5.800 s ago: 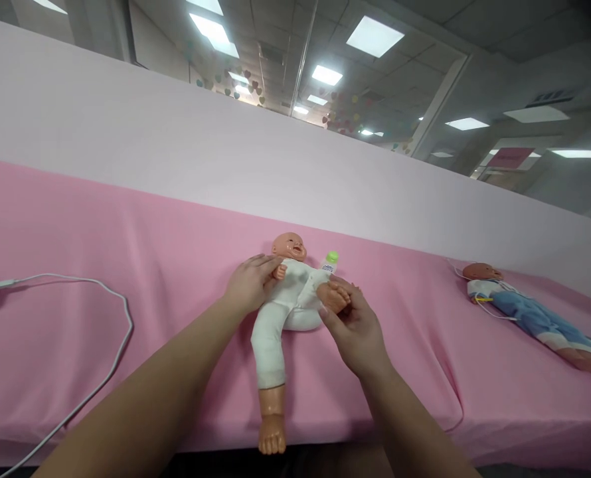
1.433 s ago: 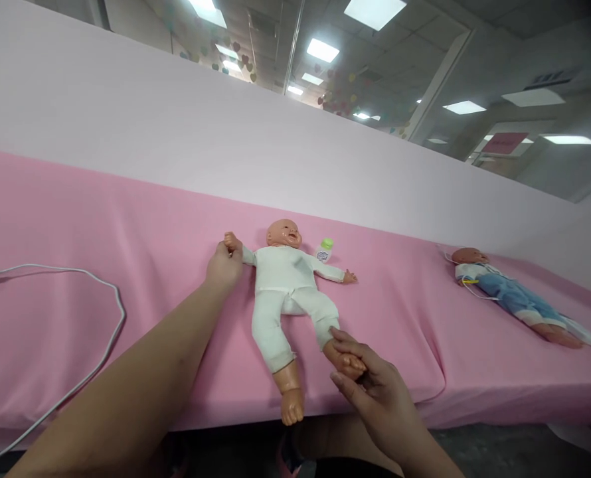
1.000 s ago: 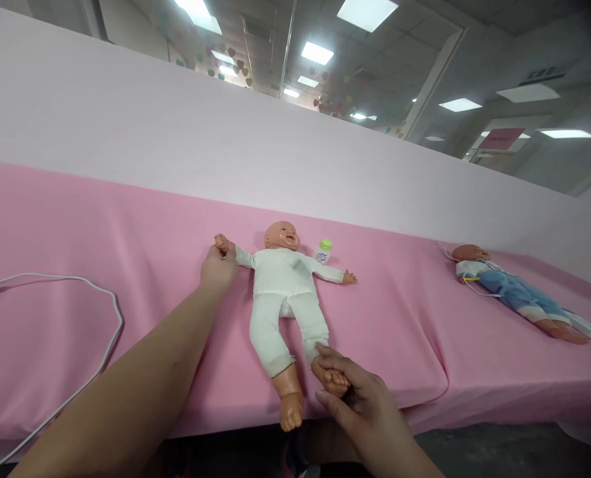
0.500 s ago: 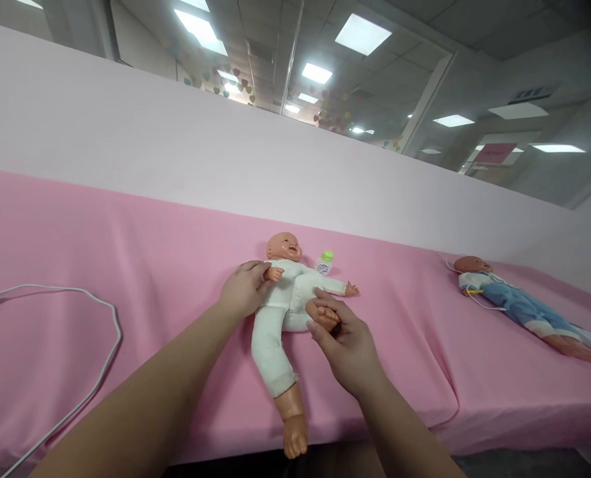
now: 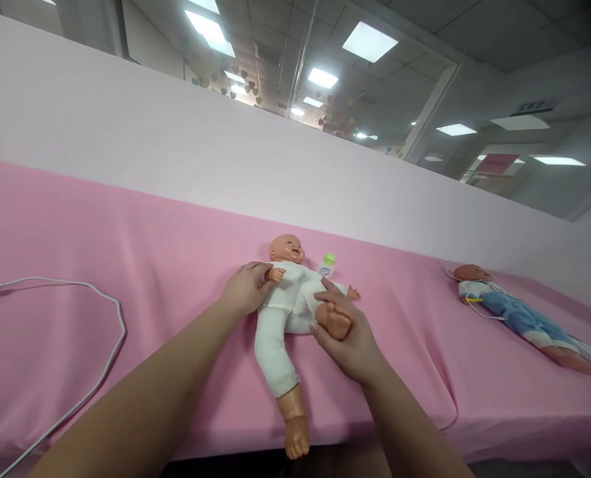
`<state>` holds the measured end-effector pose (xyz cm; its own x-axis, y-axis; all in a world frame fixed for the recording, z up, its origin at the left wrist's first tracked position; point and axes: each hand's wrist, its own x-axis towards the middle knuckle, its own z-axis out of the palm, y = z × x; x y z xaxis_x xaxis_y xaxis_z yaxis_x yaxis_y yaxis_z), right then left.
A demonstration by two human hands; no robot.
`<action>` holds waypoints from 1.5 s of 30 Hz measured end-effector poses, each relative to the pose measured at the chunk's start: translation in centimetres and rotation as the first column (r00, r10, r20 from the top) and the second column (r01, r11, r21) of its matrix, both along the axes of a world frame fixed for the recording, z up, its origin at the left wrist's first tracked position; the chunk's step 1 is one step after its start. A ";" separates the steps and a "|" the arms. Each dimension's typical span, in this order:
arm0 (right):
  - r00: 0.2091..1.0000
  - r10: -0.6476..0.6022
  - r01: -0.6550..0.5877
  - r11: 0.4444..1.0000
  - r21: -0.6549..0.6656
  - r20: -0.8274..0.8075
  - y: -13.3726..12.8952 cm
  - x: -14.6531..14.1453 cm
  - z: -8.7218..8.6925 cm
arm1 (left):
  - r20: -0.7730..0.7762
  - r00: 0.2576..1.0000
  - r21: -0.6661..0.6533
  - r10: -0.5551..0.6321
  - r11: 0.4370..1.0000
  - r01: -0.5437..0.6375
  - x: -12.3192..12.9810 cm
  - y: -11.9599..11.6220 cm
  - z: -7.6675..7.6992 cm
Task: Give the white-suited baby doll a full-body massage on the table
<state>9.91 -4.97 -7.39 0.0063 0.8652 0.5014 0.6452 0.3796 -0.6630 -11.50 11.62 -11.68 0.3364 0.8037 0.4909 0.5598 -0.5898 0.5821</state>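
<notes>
A baby doll (image 5: 276,345) in a white cloth suit lies on its back on the pink sheet (image 5: 176,252), its head toward the wall. My left hand (image 5: 247,287) is closed around the doll's arm, with the doll's small hand poking out past my thumb. The doll's other leg is bent up, and my right hand (image 5: 350,338) holds it by the foot, the sole facing me. The straight leg reaches the sheet's front edge. Beside the doll's shoulder is a small clear bottle (image 5: 327,267) with a green cap.
A second doll (image 5: 514,312) in blue and white clothes lies at the right, with thin tubing and a yellow piece by its arm. A white cable (image 5: 119,318) curves across the sheet at the left. Behind stand a white wall (image 5: 200,159) and glass panes.
My right hand has turned the doll's bent foot so more of its sole shows, shifting slightly right. My left hand stays on the doll's arm. The whole view has shifted slightly.
</notes>
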 end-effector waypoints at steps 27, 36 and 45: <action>0.990 0.015 -0.007 0.998 -0.061 0.141 -7.1 2.0 -4.9 | -0.071 0.994 0.017 0.080 0.997 -0.079 0.7 -0.4 0.5; 0.997 -0.038 0.043 0.996 0.074 -0.068 -0.2 0.2 -0.7 | -0.132 0.991 0.055 -0.020 0.998 0.027 1.2 -1.4 0.5; 0.944 -0.106 0.103 0.994 -0.027 -0.313 6.4 -0.8 -3.0 | -0.139 0.990 0.059 -0.028 0.998 0.036 1.2 -1.0 0.2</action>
